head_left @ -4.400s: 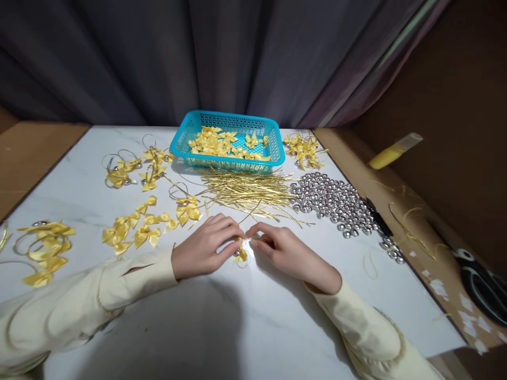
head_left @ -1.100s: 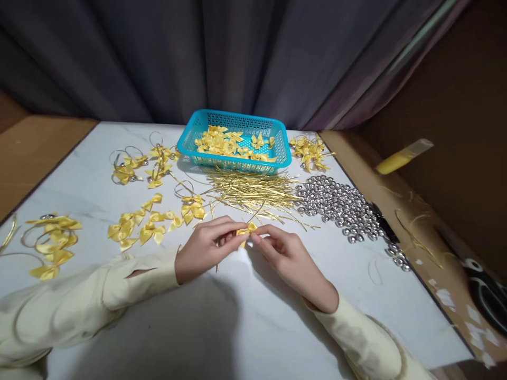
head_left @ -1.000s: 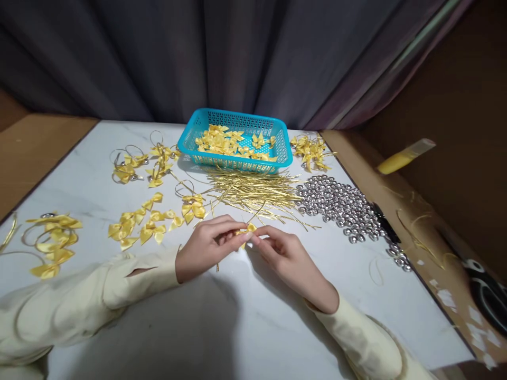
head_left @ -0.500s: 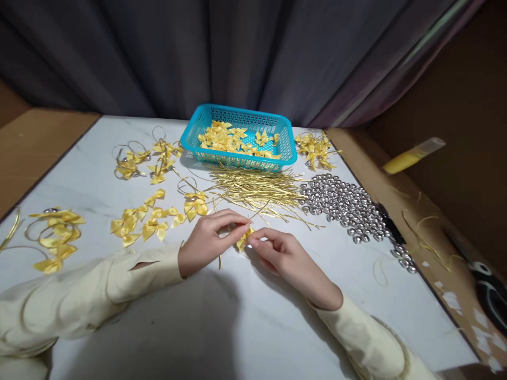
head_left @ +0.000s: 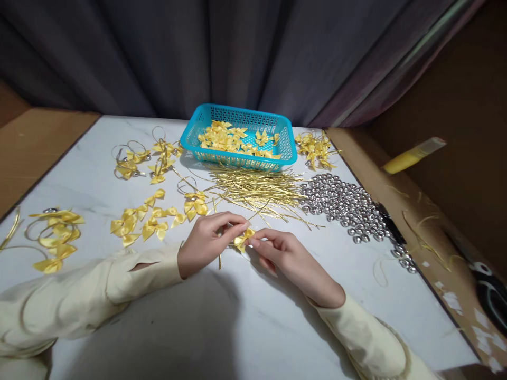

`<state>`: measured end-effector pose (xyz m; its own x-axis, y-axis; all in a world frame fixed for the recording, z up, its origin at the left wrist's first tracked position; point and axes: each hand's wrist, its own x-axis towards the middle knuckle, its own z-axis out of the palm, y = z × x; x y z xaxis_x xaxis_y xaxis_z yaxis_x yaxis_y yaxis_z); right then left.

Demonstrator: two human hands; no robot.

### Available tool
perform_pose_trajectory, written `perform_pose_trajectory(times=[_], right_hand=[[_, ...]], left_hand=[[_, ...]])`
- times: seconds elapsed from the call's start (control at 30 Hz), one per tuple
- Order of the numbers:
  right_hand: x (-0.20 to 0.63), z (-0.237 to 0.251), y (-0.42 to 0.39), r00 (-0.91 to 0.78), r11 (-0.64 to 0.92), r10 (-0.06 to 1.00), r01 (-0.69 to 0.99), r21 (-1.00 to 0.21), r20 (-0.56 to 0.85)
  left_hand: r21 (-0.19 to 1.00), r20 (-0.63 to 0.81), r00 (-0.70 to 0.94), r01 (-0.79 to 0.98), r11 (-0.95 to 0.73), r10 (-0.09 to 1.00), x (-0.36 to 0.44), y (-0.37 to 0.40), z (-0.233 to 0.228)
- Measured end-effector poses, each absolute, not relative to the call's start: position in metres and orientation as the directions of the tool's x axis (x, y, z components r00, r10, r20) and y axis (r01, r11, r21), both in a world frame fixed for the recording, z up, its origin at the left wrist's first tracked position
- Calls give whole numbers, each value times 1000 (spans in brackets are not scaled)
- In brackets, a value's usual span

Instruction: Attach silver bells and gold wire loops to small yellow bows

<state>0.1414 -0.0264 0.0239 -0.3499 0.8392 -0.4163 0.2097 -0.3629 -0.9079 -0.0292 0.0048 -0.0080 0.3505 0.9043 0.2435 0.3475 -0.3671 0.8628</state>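
Far left edge of the desk (head_left: 99, 327) there's a pile of finished bows on gold loops (head_left: 51, 240), some with a little silver bead. A bit further in sits a loose scatter of plain bows (head_left: 142, 224), and behind those another bunch of looped ones (head_left: 142, 161) up near the back.

Then the hands, right in the middle. The left hand (head_left: 204, 243) has its fingertips pinched on a small yellow bow (head_left: 242, 240) and also has a thin gold wire (head_left: 219, 248) running down under its fingers, the end poking out toward the person. The right hand (head_left: 287, 253) comes in from the other side and pinches the same bow, so both are closed on it, fingertips practically touching. The bow is held just above the desk, near the front edge of the wire pile. Can't tell whether the wire is actually threaded through the bow, it's too small.

Behind the hands is a big heap of cut gold wires (head_left: 257, 190), and behind that a blue basket (head_left: 190, 138) holding more bows. Right of the basket is one more small cluster of bows (head_left: 315, 149). Right of the wires, a spread of silver beads (head_left: 344, 206) trails off toward the desk edge. Past that, on the brown board, a yellow tube (head_left: 412, 155) and black scissors (head_left: 493, 295) at the far right.
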Motion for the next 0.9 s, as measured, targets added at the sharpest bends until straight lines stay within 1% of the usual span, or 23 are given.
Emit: perform_pose_trajectory(times=[0.27, 0.47, 0.6, 0.77, 0.9], right_hand=[[143, 23, -27, -355, -358, 839, 209, -910, -412], [145, 24, -26, -366, -399, 819, 189, -897, -441], [149, 24, -24, -411, -445, 794, 111, -888, -449], [151, 24, -21, -470, -511, 764, -23, -859, -442], [152, 24, -21, -481, -524, 757, -42, -851, -442]], left_hand=[[854, 270, 371, 334, -399, 888, -29, 5, -6], [842, 311, 405, 303, -447, 860, -29, 5, -5], [815, 388, 400, 273, -511, 831, -30, 4, -7], [730, 521, 412, 240, -640, 748, -34, 4, -12], [686, 585, 404, 214, -695, 703, -34, 5, -13]])
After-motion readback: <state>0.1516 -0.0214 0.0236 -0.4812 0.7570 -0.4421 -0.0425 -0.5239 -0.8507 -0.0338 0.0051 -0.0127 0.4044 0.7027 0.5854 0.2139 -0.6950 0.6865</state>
